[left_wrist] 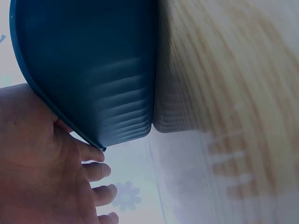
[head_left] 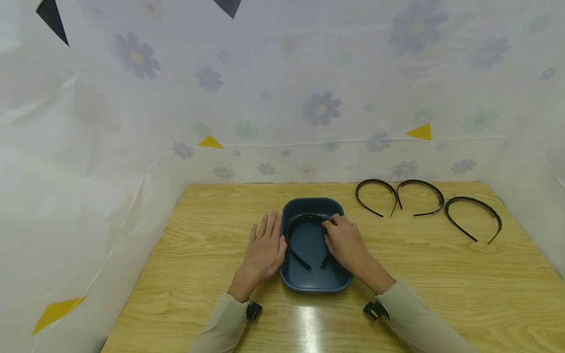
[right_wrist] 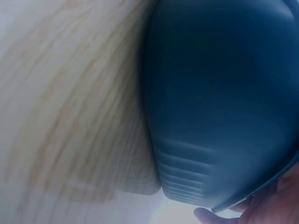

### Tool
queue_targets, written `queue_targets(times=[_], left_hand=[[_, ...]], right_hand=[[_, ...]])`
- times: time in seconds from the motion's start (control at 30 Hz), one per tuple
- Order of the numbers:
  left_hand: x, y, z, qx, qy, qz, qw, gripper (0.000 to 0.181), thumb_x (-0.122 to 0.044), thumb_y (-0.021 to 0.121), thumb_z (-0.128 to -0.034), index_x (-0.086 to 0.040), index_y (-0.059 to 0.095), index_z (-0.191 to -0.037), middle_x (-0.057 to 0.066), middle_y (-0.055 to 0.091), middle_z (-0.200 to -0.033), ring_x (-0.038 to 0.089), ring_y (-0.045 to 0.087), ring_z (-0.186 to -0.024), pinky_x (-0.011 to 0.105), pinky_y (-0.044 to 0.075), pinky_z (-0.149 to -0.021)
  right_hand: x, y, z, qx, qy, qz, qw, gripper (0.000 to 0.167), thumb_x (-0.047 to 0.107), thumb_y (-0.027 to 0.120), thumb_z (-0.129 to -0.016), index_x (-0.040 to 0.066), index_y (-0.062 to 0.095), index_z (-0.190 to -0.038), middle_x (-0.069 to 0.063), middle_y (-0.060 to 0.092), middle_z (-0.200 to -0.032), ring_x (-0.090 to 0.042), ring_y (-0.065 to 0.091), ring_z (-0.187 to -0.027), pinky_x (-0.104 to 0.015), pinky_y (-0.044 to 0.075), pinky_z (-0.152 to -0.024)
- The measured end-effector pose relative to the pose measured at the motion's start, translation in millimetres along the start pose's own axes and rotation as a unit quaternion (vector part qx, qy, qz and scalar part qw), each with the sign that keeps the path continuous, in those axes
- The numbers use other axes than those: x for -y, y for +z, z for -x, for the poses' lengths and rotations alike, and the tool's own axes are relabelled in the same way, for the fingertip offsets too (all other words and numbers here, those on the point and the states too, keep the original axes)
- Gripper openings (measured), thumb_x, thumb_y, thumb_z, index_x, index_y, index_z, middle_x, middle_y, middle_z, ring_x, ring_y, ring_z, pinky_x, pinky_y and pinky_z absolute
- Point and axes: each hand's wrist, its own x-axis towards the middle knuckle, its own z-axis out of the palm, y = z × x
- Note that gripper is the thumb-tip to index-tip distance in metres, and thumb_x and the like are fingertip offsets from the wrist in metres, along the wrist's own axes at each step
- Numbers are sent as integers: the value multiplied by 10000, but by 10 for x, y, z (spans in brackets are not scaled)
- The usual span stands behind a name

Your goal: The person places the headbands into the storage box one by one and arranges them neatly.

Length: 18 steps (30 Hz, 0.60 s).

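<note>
A dark blue rectangular tray [head_left: 315,282] stands on the table, and a black toothed headband [head_left: 306,216] lies inside it with its two ends towards me. My right hand [head_left: 348,243] reaches over the tray's right rim and pinches the right side of the headband with curled fingers, which hide part of it. Along the left rim rests my left hand [head_left: 262,251], fingers straight and thumb over the edge. The left wrist view has the tray's outer wall [left_wrist: 88,60] beside that hand. In the right wrist view the tray wall [right_wrist: 219,102] hides most of the right hand [right_wrist: 275,203].
Three more black headbands lie at the back right of the wood-grain table [head_left: 212,230]: a left one [head_left: 375,181], a middle one [head_left: 419,182] and a right one [head_left: 474,200]. A flower-patterned white sheet [head_left: 265,113] hangs behind the table's back edge.
</note>
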Motion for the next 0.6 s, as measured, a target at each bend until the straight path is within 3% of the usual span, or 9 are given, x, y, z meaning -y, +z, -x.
queue_targets(times=[0.4, 0.6], left_hand=[[-11, 5, -5, 23, -38, -35, 10000, 595, -273, 305, -1115, -34, 170, -1643, 112, 98, -1717, 310, 35, -1576, 569, 84, -1237], [-17, 6, -3, 25, -52, -41, 10000, 597, -278, 306, -1114, -39, 169, -1644, 116, 104, -1716, 317, 40, -1575, 568, 80, -1238]], right_hand=[[-99, -120, 27, -593, -98, -806, 9949, 330, 49, 829, -843, -1, 745, -1158, -233, 639, -1188, -379, 621, -1036, -489, 560, -795], [-179, -245, 69, -576, 256, -1291, 9896, 344, 39, 803, -870, 9, 730, -1205, -216, 632, -1232, -383, 615, -1098, -484, 560, -780]])
